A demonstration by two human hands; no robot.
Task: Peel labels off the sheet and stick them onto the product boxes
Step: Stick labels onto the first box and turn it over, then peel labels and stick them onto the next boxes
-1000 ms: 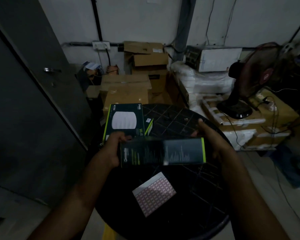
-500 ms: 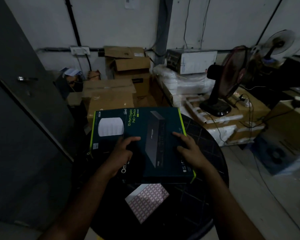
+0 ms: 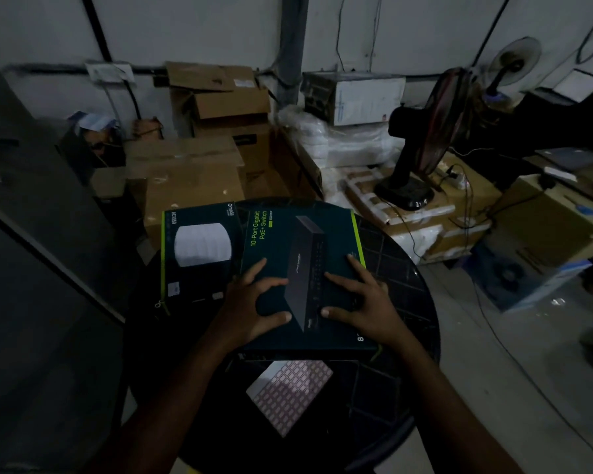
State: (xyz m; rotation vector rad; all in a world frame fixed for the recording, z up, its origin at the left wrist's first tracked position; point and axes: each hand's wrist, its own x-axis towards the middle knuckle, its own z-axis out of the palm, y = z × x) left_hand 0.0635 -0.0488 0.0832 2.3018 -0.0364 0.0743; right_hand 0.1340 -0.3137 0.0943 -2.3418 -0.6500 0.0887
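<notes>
A dark teal switch box (image 3: 281,237) with green edges lies flat on the round black table (image 3: 401,268), printed face up. My left hand (image 3: 254,302) and my right hand (image 3: 363,302) rest on its top with fingers spread, pressing rather than gripping. To its left lies a second dark box (image 3: 199,251) showing a white round device. The label sheet (image 3: 290,390), a white sheet with a grid of pinkish labels, lies on the table just in front of the switch box, between my forearms.
Brown cardboard cartons (image 3: 189,172) are stacked behind the table. A black pedestal fan (image 3: 421,155) stands on taped cartons to the right. A dark door (image 3: 31,234) is on the left, cables run over the floor at right.
A second ago I held the switch box up on edge in both hands. It now lies flat beside the other box, with my hands spread on its top.
</notes>
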